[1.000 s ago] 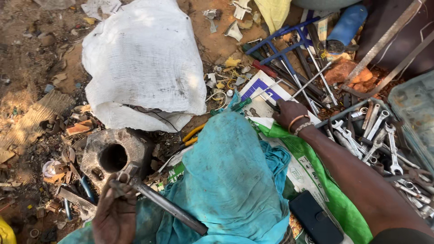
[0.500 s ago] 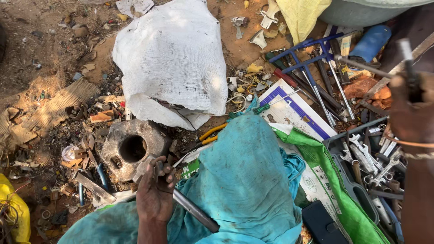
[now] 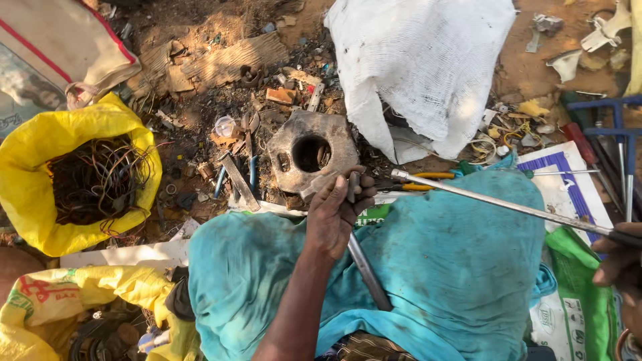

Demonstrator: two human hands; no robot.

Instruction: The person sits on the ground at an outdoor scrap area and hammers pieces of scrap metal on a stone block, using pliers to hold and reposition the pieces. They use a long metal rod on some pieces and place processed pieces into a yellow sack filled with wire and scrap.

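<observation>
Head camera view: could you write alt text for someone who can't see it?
A person's left hand grips a short metal bar beside a rusty metal block with a round hole, while the right hand holds a long thin steel rod over a teal cloth. Around them lie scrap on dirt, a white sack and a yellow bag of wires.

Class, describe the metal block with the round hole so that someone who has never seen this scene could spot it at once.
Start at the big white woven sack at the top. Just left of its lower edge, on the littered dirt, lies the grey metal block, right above the left hand. Unlike the small scraps around it, it is chunky, with one large round hole.
</observation>
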